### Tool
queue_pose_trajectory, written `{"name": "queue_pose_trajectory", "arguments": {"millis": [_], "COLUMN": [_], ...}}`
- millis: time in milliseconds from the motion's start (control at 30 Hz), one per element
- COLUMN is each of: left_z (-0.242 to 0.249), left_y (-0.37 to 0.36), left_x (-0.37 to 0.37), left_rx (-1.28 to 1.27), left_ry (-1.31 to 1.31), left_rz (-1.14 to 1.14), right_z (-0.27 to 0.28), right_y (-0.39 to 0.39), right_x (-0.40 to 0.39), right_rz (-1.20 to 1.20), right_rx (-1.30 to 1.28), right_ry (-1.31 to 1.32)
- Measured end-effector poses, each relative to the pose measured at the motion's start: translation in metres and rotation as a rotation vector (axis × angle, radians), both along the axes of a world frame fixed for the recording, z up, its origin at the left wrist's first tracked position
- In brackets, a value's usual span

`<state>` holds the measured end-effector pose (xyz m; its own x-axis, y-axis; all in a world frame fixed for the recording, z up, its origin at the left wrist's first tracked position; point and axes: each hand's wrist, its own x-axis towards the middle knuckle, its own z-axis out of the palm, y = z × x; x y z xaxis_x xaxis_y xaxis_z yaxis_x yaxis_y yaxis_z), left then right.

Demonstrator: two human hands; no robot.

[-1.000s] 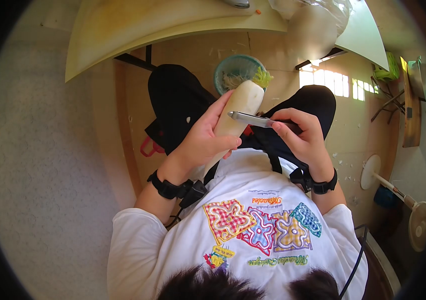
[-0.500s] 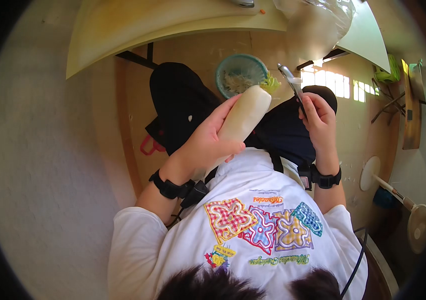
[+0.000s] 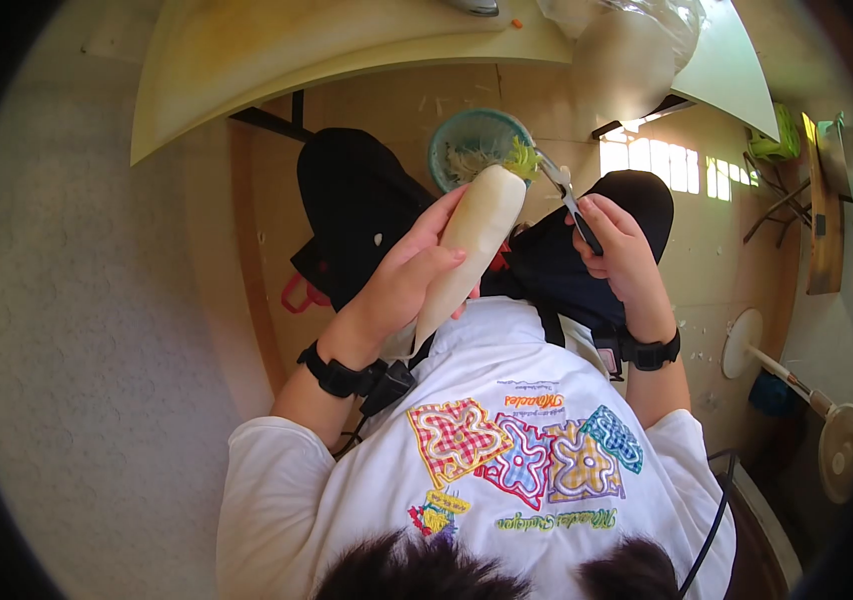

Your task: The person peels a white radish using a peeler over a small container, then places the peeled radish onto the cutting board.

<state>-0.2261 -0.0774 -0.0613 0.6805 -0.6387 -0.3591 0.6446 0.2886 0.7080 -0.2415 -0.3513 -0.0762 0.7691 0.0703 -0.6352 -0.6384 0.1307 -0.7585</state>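
A long white radish (image 3: 482,225) with a short green leafy top lies in my left hand (image 3: 409,272), whose fingers wrap round its middle. The leafy end points away from me, over the near rim of a blue-green basin (image 3: 437,160) holding pale peelings. My right hand (image 3: 619,245) is closed on the dark handle of a metal peeler (image 3: 559,180). The peeler's head is beside the green top, to the right of the radish.
A pale table (image 3: 347,45) spans the top, with a plastic bag (image 3: 637,50) and a small orange piece (image 3: 517,24) on it. Below it is the tiled floor. A white fan (image 3: 844,450) and a folded wooden table (image 3: 827,220) are at the right.
My right hand has moved left and slightly down, bringing the peeler closer to the green top. The radish has shifted a little to the left and been turned slightly in my left hand.
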Motion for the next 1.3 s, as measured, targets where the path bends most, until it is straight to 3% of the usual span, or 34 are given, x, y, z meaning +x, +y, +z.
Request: {"name": "queue_pose_trajectory", "arguments": {"millis": [67,133,167,367,500,600,767,967,1300], "left_z": [0.0,0.001,0.003,0.001,0.005,-0.003,-0.013,-0.005,-0.002], "left_y": [0.0,0.0,0.0,0.002,-0.003,-0.002,-0.012,-0.018,-0.012], "left_x": [0.0,-0.001,0.0,0.005,0.008,0.012,0.015,0.022,0.025], "left_rx": [-0.006,0.001,0.007,0.096,0.11,0.068,-0.175,-0.275,-0.125], "left_ry": [-0.001,0.007,0.008,-0.011,-0.057,-0.058,0.104,0.139,0.075], "left_rz": [0.001,0.015,0.028,0.13,0.187,0.081,-0.001,-0.075,-0.039], "right_z": [-0.002,-0.012,-0.007,0.003,-0.001,0.0,0.003,0.009,0.011], "right_y": [0.003,0.01,0.008,0.012,0.013,0.016,0.022,0.027,0.016], "right_x": [0.0,-0.004,-0.005,-0.007,-0.005,-0.006,-0.006,-0.007,-0.006], "right_rz": [0.066,0.022,0.03,0.052,0.017,0.002,-0.011,-0.029,-0.218], "right_rx": [-0.097,-0.34,-0.418,-0.521,-0.487,-0.457,-0.365,-0.224,-0.14], "right_ry": [0.038,-0.27,-0.289,-0.521,-0.528,-0.533,-0.505,-0.351,-0.39]}}
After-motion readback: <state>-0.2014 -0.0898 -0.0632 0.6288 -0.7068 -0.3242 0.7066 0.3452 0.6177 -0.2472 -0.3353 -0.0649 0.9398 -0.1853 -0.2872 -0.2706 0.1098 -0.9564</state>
